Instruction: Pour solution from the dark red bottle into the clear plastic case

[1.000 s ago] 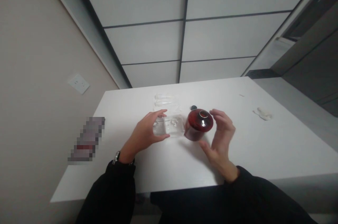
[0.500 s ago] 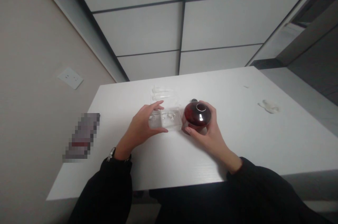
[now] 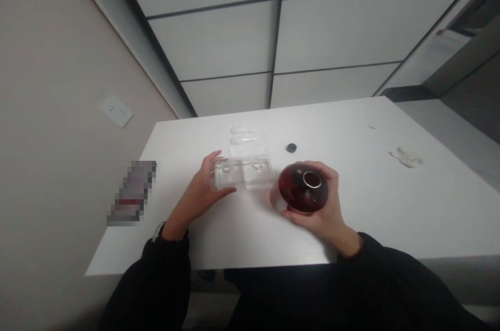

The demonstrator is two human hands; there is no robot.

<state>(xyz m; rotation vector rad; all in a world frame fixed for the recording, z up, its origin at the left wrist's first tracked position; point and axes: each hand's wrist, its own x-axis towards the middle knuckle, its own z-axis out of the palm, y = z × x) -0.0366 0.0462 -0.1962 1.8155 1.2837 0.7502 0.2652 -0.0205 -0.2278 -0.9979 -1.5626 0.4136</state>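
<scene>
A round dark red glass bottle [image 3: 299, 193] with an open neck is held by my right hand [image 3: 326, 211], whose fingers wrap round its far and near sides. Two clear square containers [image 3: 258, 174] stand side by side on the white table, each with a small round shape inside. Around the left container [image 3: 228, 175] curve the thumb and fingers of my left hand [image 3: 201, 188]. Behind them lie two clear thin pipette-like items [image 3: 247, 138] on a transparent sheet. A small dark cap [image 3: 291, 148] rests beyond the bottle.
The white table [image 3: 250, 242] stands against panelled doors. Toward its right side lies a crumpled whitish piece [image 3: 406, 157], with a tiny scrap [image 3: 371, 127] behind it. A pixelated flat object [image 3: 133, 193] is at the left edge. A wall socket [image 3: 117, 111] is above left.
My right hand has brought the bottle nearer and to the right, off the cap, which now shows fully. My left hand has shifted left along the containers, uncovering more of the left one.
</scene>
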